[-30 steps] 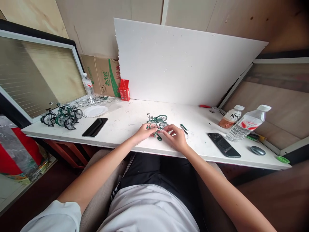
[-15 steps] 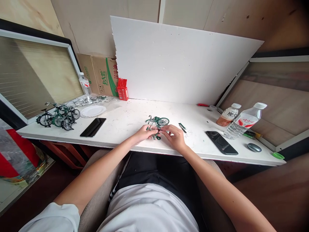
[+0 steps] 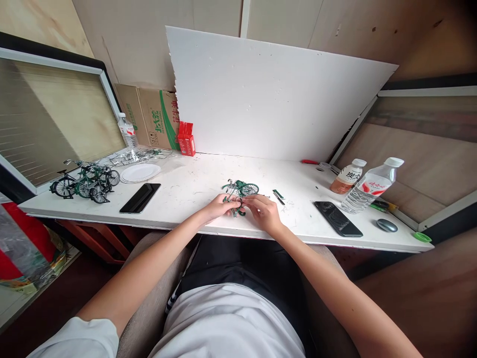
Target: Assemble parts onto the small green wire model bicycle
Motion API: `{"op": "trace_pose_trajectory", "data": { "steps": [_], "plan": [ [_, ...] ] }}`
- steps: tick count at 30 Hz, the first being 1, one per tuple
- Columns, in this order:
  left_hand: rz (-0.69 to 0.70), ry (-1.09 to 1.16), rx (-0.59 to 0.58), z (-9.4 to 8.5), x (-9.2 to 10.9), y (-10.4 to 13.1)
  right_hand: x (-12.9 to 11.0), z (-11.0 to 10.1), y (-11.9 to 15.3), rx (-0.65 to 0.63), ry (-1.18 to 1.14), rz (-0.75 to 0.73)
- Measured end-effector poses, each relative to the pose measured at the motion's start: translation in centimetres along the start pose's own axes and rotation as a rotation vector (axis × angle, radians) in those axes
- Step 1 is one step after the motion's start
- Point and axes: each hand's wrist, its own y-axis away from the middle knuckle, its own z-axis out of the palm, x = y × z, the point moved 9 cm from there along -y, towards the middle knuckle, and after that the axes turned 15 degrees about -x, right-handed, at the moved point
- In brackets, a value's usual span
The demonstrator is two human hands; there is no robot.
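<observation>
Near the front edge of the white table, my left hand (image 3: pixel 217 208) pinches a small green-and-black model bicycle (image 3: pixel 235 213). My right hand (image 3: pixel 265 213) meets it from the other side, thumb and fingers closed on its dark part. Fingers cover much of this piece, so its full shape is hidden. Just beyond my hands is another green model bicycle (image 3: pixel 249 188) with a spoked wheel. A thin green strip and a dark sliver (image 3: pixel 278 195) lie to the right of my right hand.
Several model bicycles (image 3: pixel 85 182) cluster at the left, near a phone (image 3: pixel 140 198) and white plates (image 3: pixel 140 172). On the right are another phone (image 3: pixel 338 219), two bottles (image 3: pixel 368 186), a mouse (image 3: pixel 386 225) and a green ring (image 3: pixel 422 237). A white board (image 3: pixel 279 99) leans behind.
The view has shifted slightly, moving the scene a little left. My right fingers have closed in tighter against the held model bicycle; my left hand keeps its pinch.
</observation>
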Motion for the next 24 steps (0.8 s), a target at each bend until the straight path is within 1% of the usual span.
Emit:
{"op": "trace_pose_trajectory", "data": {
  "steps": [7, 12, 16, 19, 24],
  "plan": [
    [-0.005, 0.046, 0.062, -0.6, -0.1, 0.0, -0.1, 0.1, 0.0, -0.031, 0.028, 0.023],
    [-0.011, 0.052, 0.094, -0.8, -0.2, 0.0, -0.4, -0.1, 0.1, -0.001, 0.040, 0.004],
    [-0.006, 0.098, 0.092, -0.8, -0.4, -0.1, -0.3, -0.1, 0.1, 0.002, 0.050, 0.018],
    [0.000, 0.122, 0.094, -0.9, -0.6, -0.1, -0.5, -0.1, 0.2, 0.000, 0.070, -0.005],
    [0.010, 0.130, 0.114, -1.1, -0.7, -0.1, -0.3, 0.5, 0.3, -0.037, 0.113, 0.000]
  ]
}}
